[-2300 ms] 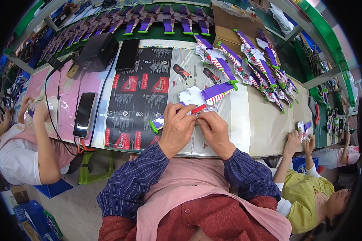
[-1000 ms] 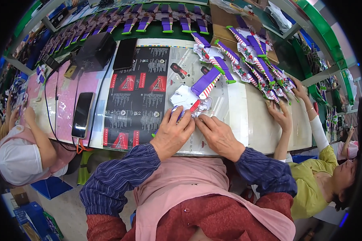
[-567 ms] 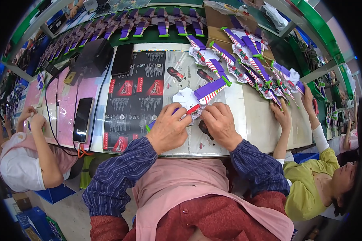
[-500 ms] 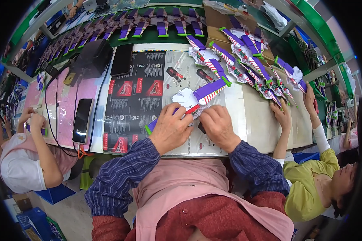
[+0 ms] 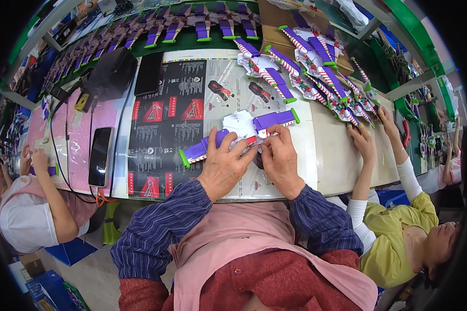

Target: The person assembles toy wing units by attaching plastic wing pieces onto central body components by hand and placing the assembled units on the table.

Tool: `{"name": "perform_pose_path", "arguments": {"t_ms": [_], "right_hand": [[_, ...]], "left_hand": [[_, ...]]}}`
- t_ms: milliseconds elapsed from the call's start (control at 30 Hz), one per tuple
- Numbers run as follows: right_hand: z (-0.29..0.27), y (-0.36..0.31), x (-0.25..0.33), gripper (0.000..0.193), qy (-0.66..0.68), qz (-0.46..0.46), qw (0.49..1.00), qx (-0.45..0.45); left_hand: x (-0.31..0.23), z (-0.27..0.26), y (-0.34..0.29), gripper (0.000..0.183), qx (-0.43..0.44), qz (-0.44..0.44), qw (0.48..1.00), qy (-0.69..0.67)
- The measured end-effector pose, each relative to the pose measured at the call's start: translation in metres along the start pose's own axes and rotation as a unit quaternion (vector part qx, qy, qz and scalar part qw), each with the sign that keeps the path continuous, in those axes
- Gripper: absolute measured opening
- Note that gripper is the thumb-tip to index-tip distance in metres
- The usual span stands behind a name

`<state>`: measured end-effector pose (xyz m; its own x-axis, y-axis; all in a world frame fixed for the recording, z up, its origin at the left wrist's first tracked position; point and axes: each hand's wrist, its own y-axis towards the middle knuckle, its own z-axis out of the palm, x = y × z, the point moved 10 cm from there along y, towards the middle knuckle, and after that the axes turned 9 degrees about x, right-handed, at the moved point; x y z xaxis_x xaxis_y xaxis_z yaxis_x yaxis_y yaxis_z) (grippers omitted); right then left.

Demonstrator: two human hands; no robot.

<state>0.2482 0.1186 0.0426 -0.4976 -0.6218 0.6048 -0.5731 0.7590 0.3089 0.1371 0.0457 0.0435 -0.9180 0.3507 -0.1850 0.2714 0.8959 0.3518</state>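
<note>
A toy wing set [image 5: 239,123] lies on the table in front of me, with a white body, two purple wings, green tips and red-and-white striped edges. My left hand [image 5: 226,165] grips it from above, fingers curled over the body and the inner part of the left wing. At the near edge of the body, beside a red part, my right hand [image 5: 281,160] pinches with thumb and fingertips. Whether a small piece sits in that pinch is hidden by the fingers. The right wing [image 5: 275,119] sticks out beyond my right hand.
More wing sets [image 5: 316,72] are heaped at the right, where a co-worker's hands [image 5: 366,142] touch them. Rows of them [image 5: 202,31] line the far green surface. A black box [image 5: 111,75], dark phone [image 5: 149,72], cabled phone [image 5: 100,155] and another co-worker [image 5: 36,202] are at left.
The wing set has turned clockwise and its left wing shows more. My right hand has shifted slightly and now pinches at the body. The co-worker's wing set at right has been lowered toward the heap.
</note>
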Motion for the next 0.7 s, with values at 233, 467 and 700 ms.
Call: {"name": "perform_pose_path", "arguments": {"t_ms": [233, 467, 700], "right_hand": [[0.003, 0.004, -0.009, 0.010, 0.027, 0.039, 0.999, 0.003], [0.002, 0.006, -0.012, 0.010, 0.027, 0.022, 0.999, 0.012], [-0.001, 0.006, -0.023, 0.009, 0.097, 0.044, 0.994, 0.033]], "left_hand": [[-0.004, 0.005, -0.001, 0.049, 0.019, -0.004, 0.999, 0.044], [-0.007, 0.007, -0.001, 0.040, 0.012, -0.013, 1.000, 0.014], [-0.008, 0.007, 0.004, 0.042, 0.030, -0.029, 0.999, 0.034]]}}
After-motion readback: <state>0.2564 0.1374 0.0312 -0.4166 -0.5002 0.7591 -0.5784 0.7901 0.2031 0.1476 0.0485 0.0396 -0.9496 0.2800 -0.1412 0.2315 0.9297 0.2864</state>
